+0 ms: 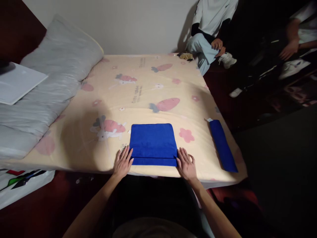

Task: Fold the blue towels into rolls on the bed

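A blue cloth lies flat on the patterned bed sheet near the bed's front edge, with a narrow folded strip along its near side. My left hand rests at the cloth's left near corner, fingers spread and touching its edge. At the right near corner lies my right hand, its fingers apart against the cloth's edge. Neither hand grips anything. Off to the right, a second blue cloth, folded or rolled into a long narrow shape with a white tag at its far end, lies along the bed's right side.
A grey quilt is heaped on the left with a white flat object on it. One person sits beyond the far right corner, and another person is at the right. A small brown item sits at the far edge.
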Tool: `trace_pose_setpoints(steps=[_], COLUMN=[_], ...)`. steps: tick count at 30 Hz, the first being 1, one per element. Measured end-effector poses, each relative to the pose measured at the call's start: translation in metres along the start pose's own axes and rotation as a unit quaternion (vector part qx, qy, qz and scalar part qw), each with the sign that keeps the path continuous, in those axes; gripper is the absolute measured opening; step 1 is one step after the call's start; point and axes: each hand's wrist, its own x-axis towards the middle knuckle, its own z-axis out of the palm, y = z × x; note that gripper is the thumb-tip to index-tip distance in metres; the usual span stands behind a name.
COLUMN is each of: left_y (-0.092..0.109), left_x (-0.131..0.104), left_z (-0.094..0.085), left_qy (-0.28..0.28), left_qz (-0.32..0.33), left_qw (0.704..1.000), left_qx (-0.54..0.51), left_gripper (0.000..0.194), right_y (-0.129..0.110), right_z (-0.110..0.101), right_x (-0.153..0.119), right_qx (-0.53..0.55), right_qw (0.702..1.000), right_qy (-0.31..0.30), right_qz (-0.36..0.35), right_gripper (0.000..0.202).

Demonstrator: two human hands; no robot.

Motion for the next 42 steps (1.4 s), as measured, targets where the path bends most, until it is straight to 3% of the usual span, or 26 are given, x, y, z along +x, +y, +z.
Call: trace_pose_setpoints(steps=[3,7,10,14,18,22,25,28,31,35,37,39,42], left_y=[-0.004,0.014,0.025,0.025,0.025,0.029,0.027,0.027,0.042,0.085,0.098,0.095,0.064], left_x=[-0.018,-0.034,-0.03,-0.011,0.01,0.022,0.027,0.034,0.041,0.049,0.049,0.044,0.031], left_z=[-0.009,-0.006,0.004,0.009,-0.005,-0.023,-0.026,-0.022,-0.016,0.001,0.012,0.02,0.024], left_qy=[0.027,0.035,0.008,-0.017,-0.056,-0.102,-0.127,-0.131,-0.119,-0.059,-0.033,-0.026,-0.028], left_qz=[0.071,0.142,0.129,0.106,0.079,0.034,-0.012,-0.046,-0.042,0.011,0.02,0.026,0.029], left_qw=[0.997,0.989,0.991,0.993,0.993,0.99,0.987,0.987,0.989,0.986,0.981,0.981,0.988], left_qx=[-0.005,-0.022,-0.031,-0.056,-0.066,-0.086,-0.099,-0.084,-0.078,-0.154,-0.192,-0.193,-0.146], left_gripper=[0.059,0.054,0.053,0.051,0.041,0.029,0.026,0.024,0.027,0.037,0.04,0.042,0.041], right_y=[0.006,-0.01,-0.021,-0.023,-0.021,-0.018,-0.016,-0.022,-0.045,-0.093,-0.105,-0.1,-0.067], right_z=[-0.014,-0.018,-0.011,-0.003,-0.007,-0.015,-0.013,-0.009,-0.004,0.008,0.016,0.022,0.022], right_x=[-0.014,-0.028,-0.028,-0.01,0.012,0.023,0.025,0.029,0.033,0.036,0.036,0.034,0.028], right_qx=[0.014,0.056,0.066,0.071,0.099,0.133,0.134,0.101,0.075,0.121,0.146,0.149,0.123], right_qw=[0.998,0.985,0.982,0.988,0.988,0.979,0.976,0.984,0.991,0.988,0.983,0.981,0.987], right_qy=[-0.014,-0.068,-0.075,-0.062,-0.074,-0.136,-0.161,-0.146,-0.111,-0.069,-0.066,-0.066,-0.043], right_qz=[-0.054,-0.146,-0.16,-0.121,-0.088,-0.072,-0.052,-0.013,0.01,-0.062,-0.089,-0.102,-0.096], right_gripper=[0.066,0.069,0.062,0.047,0.031,0.028,0.027,0.024,0.028,0.036,0.039,0.043,0.046])
